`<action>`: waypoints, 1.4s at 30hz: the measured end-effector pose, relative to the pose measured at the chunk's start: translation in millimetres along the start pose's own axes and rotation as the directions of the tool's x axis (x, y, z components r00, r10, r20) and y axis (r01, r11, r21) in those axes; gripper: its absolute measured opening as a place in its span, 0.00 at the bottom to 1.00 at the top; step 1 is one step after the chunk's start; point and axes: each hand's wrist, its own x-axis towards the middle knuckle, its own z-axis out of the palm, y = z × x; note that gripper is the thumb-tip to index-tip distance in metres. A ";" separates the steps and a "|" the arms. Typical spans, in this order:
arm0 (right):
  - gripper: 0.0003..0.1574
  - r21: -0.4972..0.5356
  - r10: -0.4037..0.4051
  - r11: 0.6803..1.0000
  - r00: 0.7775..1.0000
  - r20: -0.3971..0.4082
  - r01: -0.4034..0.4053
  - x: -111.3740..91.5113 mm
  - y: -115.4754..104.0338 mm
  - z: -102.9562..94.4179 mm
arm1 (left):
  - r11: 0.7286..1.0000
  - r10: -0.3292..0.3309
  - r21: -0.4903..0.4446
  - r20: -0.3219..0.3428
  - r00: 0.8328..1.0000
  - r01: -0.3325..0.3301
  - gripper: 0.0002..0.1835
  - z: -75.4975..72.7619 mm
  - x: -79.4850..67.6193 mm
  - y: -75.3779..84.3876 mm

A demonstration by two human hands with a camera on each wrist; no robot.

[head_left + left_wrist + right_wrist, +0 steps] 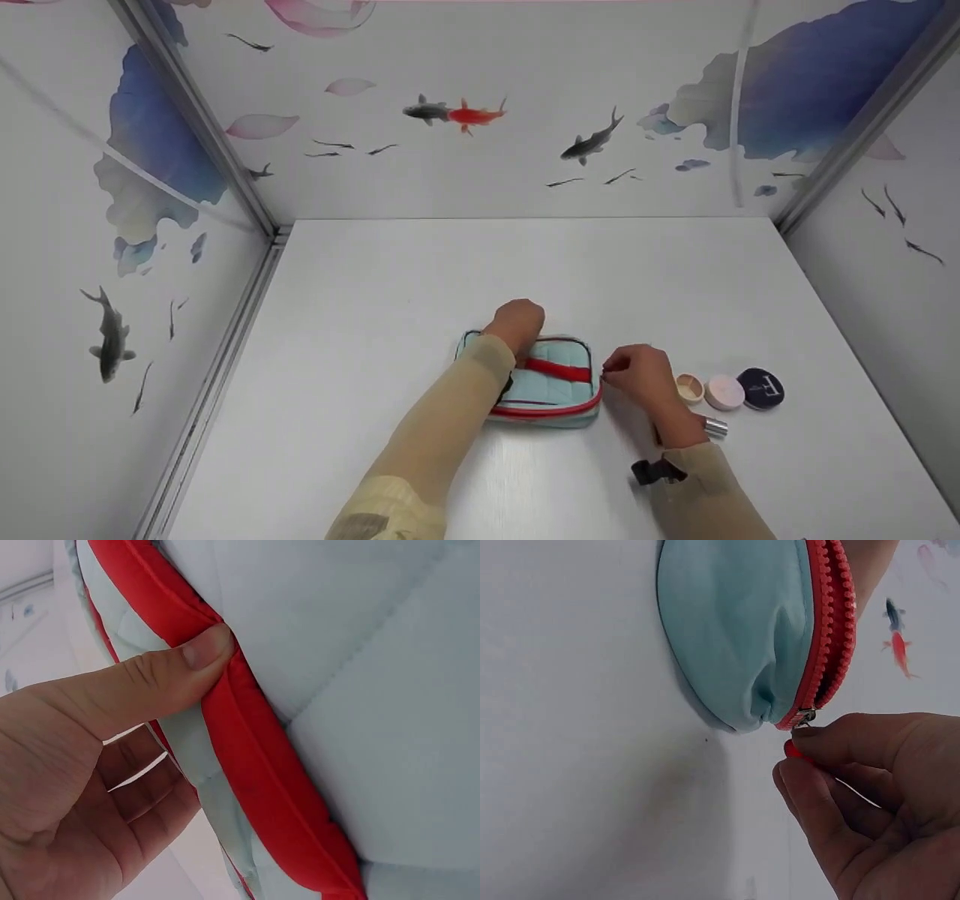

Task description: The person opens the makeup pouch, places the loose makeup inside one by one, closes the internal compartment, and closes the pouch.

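Note:
A light blue quilted zip bag [555,394] with a red strap [562,370] across its top lies on the white table. My left hand [517,324] grips it from above; in the left wrist view the thumb presses the red strap [262,772] while the other fingers reach behind the bag's far edge. At the bag's right end my right hand [645,375] pinches the red zipper pull [793,750] between thumb and fingers. The red zipper teeth [825,637] stand parted above the slider in the right wrist view.
Right of my right hand are a small beige round pot [689,388], a pink round case [724,392] and a dark blue round compact [761,388]. A silver tube [716,427] lies partly hidden behind the right wrist. Fish-patterned walls surround the table.

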 end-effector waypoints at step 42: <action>0.03 -0.122 -0.205 0.965 0.959 0.195 0.231 67.2 -1.9 -12.4 | 0.999 -0.026 0.025 -0.018 0.999 0.027 0.10 4.6 6.9 7.1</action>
